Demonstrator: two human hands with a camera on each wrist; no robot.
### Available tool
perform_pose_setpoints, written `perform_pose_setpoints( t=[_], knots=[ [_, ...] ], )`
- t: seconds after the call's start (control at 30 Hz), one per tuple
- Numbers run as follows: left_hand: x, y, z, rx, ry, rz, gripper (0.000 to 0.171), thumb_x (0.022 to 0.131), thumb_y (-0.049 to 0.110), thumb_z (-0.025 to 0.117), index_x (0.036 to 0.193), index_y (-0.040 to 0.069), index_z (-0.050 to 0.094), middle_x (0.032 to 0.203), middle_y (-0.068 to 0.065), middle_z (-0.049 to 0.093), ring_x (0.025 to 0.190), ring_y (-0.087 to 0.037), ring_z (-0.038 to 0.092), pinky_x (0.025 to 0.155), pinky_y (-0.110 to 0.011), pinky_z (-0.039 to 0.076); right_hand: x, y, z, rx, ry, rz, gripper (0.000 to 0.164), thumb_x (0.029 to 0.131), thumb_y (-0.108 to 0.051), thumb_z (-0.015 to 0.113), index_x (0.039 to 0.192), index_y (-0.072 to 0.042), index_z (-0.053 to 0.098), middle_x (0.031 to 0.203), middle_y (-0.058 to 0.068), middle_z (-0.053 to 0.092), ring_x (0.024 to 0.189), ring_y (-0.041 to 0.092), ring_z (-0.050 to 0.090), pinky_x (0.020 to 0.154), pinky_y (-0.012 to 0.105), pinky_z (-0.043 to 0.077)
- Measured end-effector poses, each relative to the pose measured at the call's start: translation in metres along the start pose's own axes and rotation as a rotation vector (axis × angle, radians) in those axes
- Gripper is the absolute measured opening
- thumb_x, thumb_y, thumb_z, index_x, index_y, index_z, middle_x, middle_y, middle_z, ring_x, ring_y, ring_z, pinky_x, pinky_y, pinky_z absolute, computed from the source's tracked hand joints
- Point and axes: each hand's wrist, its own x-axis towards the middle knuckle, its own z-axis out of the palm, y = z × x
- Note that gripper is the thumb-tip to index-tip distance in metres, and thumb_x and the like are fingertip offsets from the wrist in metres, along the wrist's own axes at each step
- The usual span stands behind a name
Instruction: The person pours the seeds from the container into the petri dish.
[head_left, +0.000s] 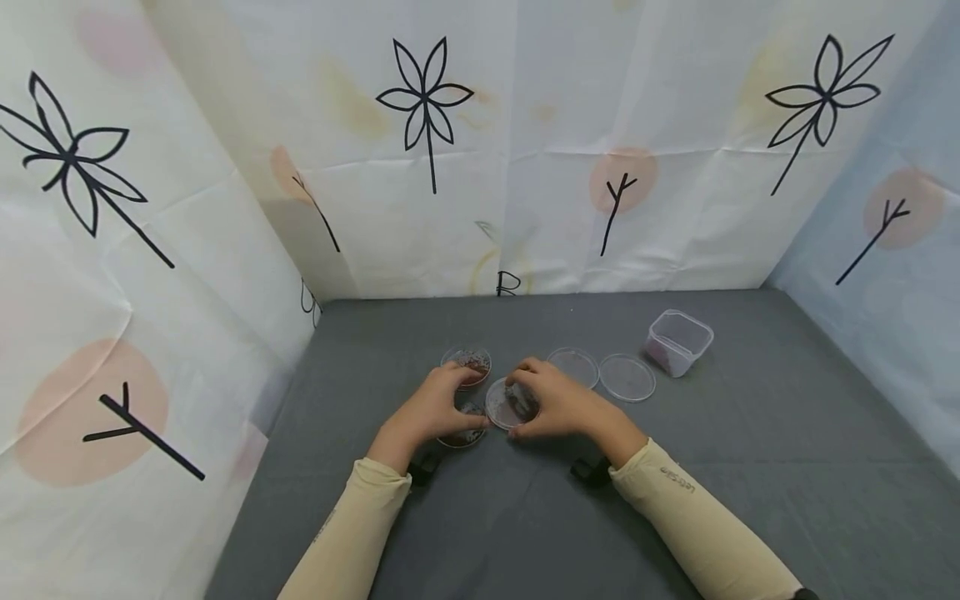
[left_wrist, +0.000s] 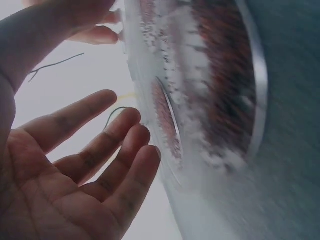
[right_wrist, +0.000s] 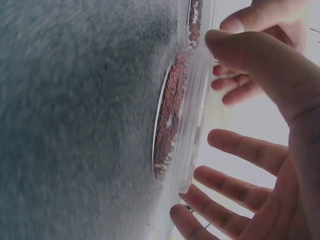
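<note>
My right hand [head_left: 558, 400] spans a round clear lid [right_wrist: 196, 115] on the right-hand shallow dish [right_wrist: 172, 115], thumb at one side and fingertips at the other. Reddish-brown bits fill that dish. Over two more shallow dishes, my left hand [head_left: 435, 408] is spread with loosely bent fingers, its thumb reaching close to the lid's edge. The far left dish [head_left: 467, 358] shows reddish contents beyond the fingers. Partly beneath the left thumb lies the near left dish [head_left: 459, 438]. In the left wrist view, the left fingers [left_wrist: 132, 150] grip nothing.
Two flat clear round lids [head_left: 574, 367] lie side by side right of the hands. Farther right stands a rectangular clear plastic box [head_left: 678, 342] with something pinkish at its bottom. Grey cloth [head_left: 750, 417] covers the table, and printed fabric walls [head_left: 562, 108] enclose it.
</note>
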Motion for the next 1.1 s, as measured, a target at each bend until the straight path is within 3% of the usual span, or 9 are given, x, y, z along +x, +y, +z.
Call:
perform_pose_setpoints(
  t=[0.13, 0.47, 0.7, 0.9, 1.1],
  knots=[
    [-0.008, -0.004, -0.001, 0.004, 0.008, -0.021, 0.072, 0.086, 0.034, 0.092, 0.144, 0.004, 0.064, 0.136, -0.016, 0.061, 0.128, -0.037, 0.059, 0.105, -0.056, 0.052, -0.007, 0.004, -0.005, 0.053, 0.029, -0.008, 0.072, 0.085, -0.046, 0.089, 0.142, -0.010, 0.063, 0.145, 0.010, 0.055, 0.130, 0.032, 0.058, 0.103, 0.054, 0.053],
    [-0.023, -0.013, -0.004, -0.006, 0.027, -0.030, 0.085, 0.077, 0.041, 0.097, 0.147, 0.006, 0.063, 0.137, -0.015, 0.061, 0.130, -0.035, 0.057, 0.108, -0.056, 0.051, -0.028, 0.027, -0.025, 0.142, 0.110, 0.002, 0.065, 0.087, -0.028, 0.090, 0.142, -0.005, 0.063, 0.145, 0.013, 0.057, 0.137, 0.038, 0.055, 0.107, 0.062, 0.050],
    [-0.031, -0.017, -0.007, -0.006, 0.023, -0.023, 0.093, 0.072, 0.038, 0.100, 0.150, 0.007, 0.060, 0.139, -0.015, 0.060, 0.132, -0.033, 0.057, 0.111, -0.057, 0.049, -0.036, 0.056, -0.032, 0.094, 0.203, 0.137, 0.076, 0.088, -0.031, 0.089, 0.148, 0.002, 0.056, 0.145, 0.024, 0.056, 0.137, 0.048, 0.052, 0.110, 0.068, 0.043],
    [-0.036, -0.023, -0.010, 0.005, 0.024, -0.039, 0.098, 0.069, 0.036, 0.103, 0.152, 0.007, 0.058, 0.134, -0.014, 0.061, 0.119, -0.029, 0.060, 0.102, -0.053, 0.052, -0.038, 0.076, -0.036, -0.006, 0.185, 0.295, 0.101, 0.084, -0.046, 0.089, 0.159, 0.003, 0.043, 0.149, 0.030, 0.053, 0.136, 0.051, 0.048, 0.108, 0.069, 0.044],
    [-0.042, -0.029, -0.011, -0.023, 0.007, -0.052, 0.100, 0.069, 0.038, 0.102, 0.152, 0.007, 0.057, 0.137, -0.015, 0.061, 0.122, -0.030, 0.060, 0.103, -0.052, 0.053, -0.037, 0.085, -0.037, -0.051, 0.148, 0.333, 0.107, 0.081, -0.053, 0.089, 0.158, 0.005, 0.043, 0.141, 0.030, 0.057, 0.131, 0.050, 0.052, 0.105, 0.067, 0.047]
  ],
)
